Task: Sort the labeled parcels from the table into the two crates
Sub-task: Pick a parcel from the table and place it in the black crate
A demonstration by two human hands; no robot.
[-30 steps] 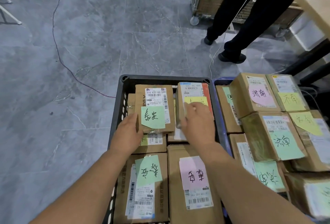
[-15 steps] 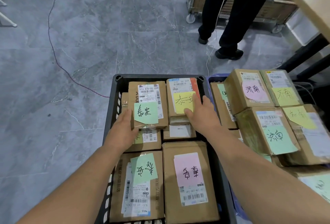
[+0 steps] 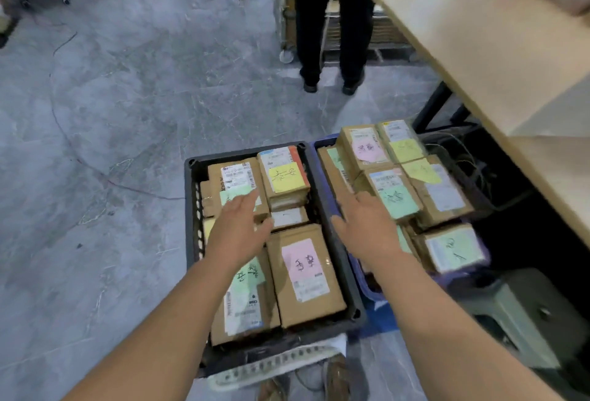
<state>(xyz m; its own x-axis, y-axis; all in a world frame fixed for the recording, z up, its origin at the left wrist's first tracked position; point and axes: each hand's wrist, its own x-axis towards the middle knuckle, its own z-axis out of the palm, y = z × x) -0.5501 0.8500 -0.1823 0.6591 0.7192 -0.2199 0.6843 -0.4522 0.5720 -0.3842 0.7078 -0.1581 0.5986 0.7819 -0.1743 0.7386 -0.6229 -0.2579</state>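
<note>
Over the black crate point(image 3: 191, 196) on the floor: left hand point(image 3: 238, 228) spread, palm down, holding nothing, above a green-noted parcel point(image 3: 238, 186). Over the blue crate point(image 3: 322, 145) just right: right hand point(image 3: 367, 225) likewise spread and bare, beside another green-noted parcel point(image 3: 394, 196). Both crates packed with labeled parcels. At far right, pale wooden surface point(image 3: 479, 49).

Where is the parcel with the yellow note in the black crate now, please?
The parcel with the yellow note lies at the far right corner of the black crate, beyond the parcel with the pink note.
</note>
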